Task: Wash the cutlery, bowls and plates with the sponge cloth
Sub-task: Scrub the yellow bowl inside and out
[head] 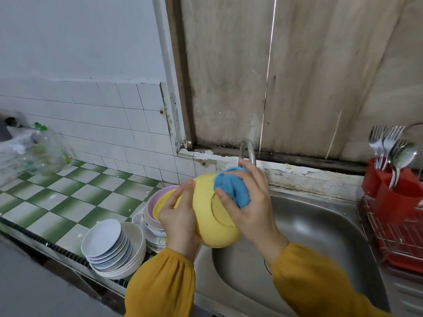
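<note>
My left hand (177, 212) grips a yellow bowl (207, 223) by its rim, bottom turned toward me, over the left edge of the steel sink (320, 236). My right hand (249, 202) holds a blue sponge cloth (231, 188) pressed against the bowl's underside. A stack of white plates (107, 243) lies tilted on the counter to the left. Beside it stands a pile of bowls (155, 209), pink and yellow on top. Forks and spoons (391, 147) stand in a red holder (393, 191) at the right.
A curved tap (248, 149) rises behind the bowl. A wire drying rack with a red tray (398, 239) sits right of the sink. On the green-checked counter (57, 195), far left, are a clear plastic bottle (47, 154) and a plastic bag.
</note>
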Action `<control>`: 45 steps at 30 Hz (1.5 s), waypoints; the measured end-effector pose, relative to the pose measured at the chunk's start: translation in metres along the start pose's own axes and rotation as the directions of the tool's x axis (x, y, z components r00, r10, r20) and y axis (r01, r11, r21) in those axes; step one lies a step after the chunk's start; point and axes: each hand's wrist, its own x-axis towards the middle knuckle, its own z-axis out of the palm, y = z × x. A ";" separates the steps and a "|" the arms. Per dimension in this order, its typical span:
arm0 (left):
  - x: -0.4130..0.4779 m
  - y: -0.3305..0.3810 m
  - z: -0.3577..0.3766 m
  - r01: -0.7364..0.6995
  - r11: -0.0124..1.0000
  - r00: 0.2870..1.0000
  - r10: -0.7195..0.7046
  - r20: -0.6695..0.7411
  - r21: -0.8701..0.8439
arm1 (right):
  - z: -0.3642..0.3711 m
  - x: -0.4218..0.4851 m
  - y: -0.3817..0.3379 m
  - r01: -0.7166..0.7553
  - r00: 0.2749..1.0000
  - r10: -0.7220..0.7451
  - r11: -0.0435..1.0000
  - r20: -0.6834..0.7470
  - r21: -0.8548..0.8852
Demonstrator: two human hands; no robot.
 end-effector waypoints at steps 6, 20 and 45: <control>0.008 0.001 -0.001 0.050 0.998 0.997 -0.051 -0.050 -0.028 | 0.018 -0.014 0.000 0.306 0.937 -0.304 0.952 0.170 0.016; 0.025 -0.004 -0.014 0.139 0.990 0.989 -0.140 0.039 0.035 | -0.006 0.005 0.014 -0.473 0.732 0.659 0.675 -0.173 0.566; -0.053 -0.058 0.087 -0.026 0.982 0.575 -0.139 0.806 0.188 | -0.160 -0.081 0.011 -0.575 0.816 0.559 0.811 -0.147 -0.110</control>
